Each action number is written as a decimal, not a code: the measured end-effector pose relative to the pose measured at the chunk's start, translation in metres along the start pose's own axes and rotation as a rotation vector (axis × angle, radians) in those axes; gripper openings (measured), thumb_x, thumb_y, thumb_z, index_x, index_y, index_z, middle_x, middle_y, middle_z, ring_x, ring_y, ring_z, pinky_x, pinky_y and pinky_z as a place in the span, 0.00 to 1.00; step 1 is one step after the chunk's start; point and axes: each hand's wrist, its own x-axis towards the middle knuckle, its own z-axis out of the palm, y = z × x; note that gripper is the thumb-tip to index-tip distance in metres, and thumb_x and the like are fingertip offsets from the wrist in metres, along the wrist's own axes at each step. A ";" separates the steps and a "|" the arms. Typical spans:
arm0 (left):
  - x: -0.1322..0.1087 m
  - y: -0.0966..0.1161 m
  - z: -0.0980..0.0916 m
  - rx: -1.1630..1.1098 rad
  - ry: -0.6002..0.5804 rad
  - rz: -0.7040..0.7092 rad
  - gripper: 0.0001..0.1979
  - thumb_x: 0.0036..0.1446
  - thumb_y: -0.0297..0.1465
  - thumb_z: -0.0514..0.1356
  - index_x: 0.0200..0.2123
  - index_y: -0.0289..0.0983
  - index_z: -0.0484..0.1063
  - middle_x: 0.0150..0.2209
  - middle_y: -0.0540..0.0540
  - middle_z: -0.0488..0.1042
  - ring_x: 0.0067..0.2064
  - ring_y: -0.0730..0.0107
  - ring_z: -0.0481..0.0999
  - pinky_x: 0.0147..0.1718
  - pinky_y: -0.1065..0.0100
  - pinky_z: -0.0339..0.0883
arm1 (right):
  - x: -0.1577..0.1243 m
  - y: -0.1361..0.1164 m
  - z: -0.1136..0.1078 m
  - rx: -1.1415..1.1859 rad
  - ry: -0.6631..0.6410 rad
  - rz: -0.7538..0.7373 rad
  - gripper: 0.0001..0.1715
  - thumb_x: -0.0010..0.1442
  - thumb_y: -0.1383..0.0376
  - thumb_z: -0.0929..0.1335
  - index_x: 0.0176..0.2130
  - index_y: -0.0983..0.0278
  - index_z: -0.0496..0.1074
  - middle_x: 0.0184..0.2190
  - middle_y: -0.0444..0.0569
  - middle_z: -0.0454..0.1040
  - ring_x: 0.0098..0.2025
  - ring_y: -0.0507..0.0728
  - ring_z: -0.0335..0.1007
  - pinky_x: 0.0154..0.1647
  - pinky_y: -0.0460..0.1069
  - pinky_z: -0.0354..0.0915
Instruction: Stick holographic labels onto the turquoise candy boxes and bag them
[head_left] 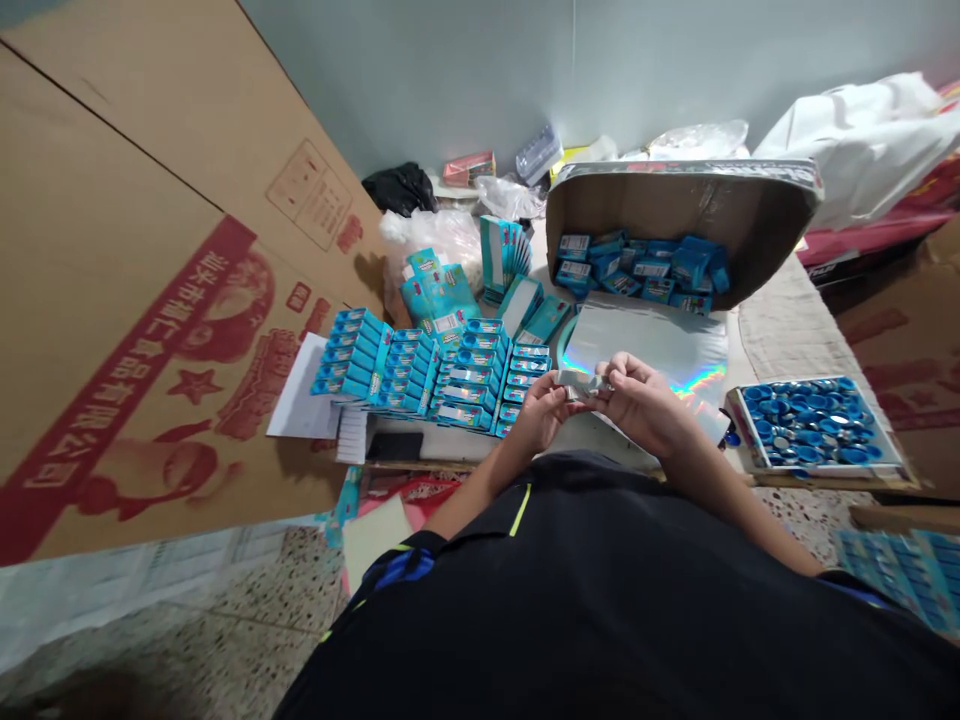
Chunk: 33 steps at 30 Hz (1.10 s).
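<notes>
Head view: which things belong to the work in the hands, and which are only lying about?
Likely in use: silver packet, held by left hand and right hand; holographic sheet; stacked blue boxes; tray of blue caps; carton of blue boxes.
Lying about: large printed cardboard; black bag; white plastic bag.

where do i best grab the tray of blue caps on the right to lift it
By its short end walls, one hand at each, coming in from the sides. The tray is shallow, lies flat and is full of loose blue caps, so a one-sided grip would likely tip it and spill them. Both the left hand and right hand hold a small grey piece.
</notes>
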 end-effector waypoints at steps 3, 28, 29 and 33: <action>-0.004 0.005 -0.006 0.043 0.047 0.045 0.26 0.45 0.53 0.73 0.34 0.40 0.68 0.39 0.48 0.77 0.44 0.60 0.80 0.48 0.52 0.78 | 0.005 0.002 0.007 -0.017 0.006 -0.015 0.25 0.51 0.54 0.82 0.30 0.59 0.66 0.32 0.41 0.69 0.33 0.53 0.72 0.43 0.55 0.77; -0.072 0.081 -0.039 0.809 0.158 0.357 0.13 0.60 0.43 0.68 0.35 0.39 0.80 0.36 0.45 0.82 0.40 0.62 0.80 0.40 0.63 0.73 | 0.021 -0.028 -0.014 -1.206 0.116 -0.471 0.10 0.68 0.56 0.68 0.45 0.55 0.77 0.36 0.48 0.73 0.35 0.57 0.69 0.34 0.52 0.64; -0.073 0.093 -0.043 0.874 0.170 0.367 0.12 0.60 0.43 0.67 0.36 0.40 0.80 0.37 0.45 0.82 0.40 0.62 0.80 0.41 0.62 0.73 | 0.022 -0.024 -0.012 -1.283 0.015 -0.386 0.12 0.69 0.55 0.67 0.43 0.56 0.78 0.37 0.50 0.75 0.37 0.58 0.71 0.36 0.53 0.64; -0.067 0.136 -0.065 1.060 0.251 0.315 0.12 0.61 0.42 0.65 0.37 0.39 0.80 0.36 0.45 0.81 0.39 0.62 0.79 0.41 0.62 0.72 | 0.037 0.001 0.008 -1.394 -0.178 -0.146 0.20 0.71 0.51 0.63 0.48 0.58 0.78 0.34 0.51 0.78 0.34 0.60 0.72 0.35 0.53 0.60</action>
